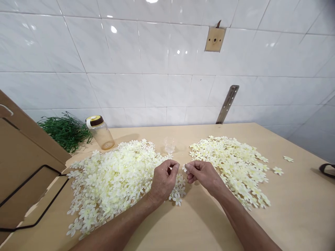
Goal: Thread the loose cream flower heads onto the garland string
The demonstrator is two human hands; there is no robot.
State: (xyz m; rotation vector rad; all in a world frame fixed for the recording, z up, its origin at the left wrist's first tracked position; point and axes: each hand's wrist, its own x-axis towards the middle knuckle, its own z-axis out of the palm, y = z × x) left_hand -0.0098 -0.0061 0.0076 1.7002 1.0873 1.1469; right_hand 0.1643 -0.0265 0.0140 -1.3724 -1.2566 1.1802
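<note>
Fingers pinched, my right hand (205, 176) holds a small artificial flower (184, 168) by its edge. My left hand (164, 179) is just to the left, thumb and fingertips pressed together; whatever they grip is too small to make out. Under and beside the left hand spreads a large heap of pale yellow-white artificial flowers (112, 174). A flatter pile of similar flowers (232, 160) lies to the right of my right hand. Several loose flowers (177, 195) rest on the table below my left hand. Behind both hands stands a small clear cup (170, 145).
A clear bottle (102, 134) with a brown and yellow lid stands at the back left, near green artificial stems (65, 130). A cardboard box (28, 157) fills the left side. The wooden table (295, 198) meets a tiled wall (154, 90). A black strap (327, 169) lies far right.
</note>
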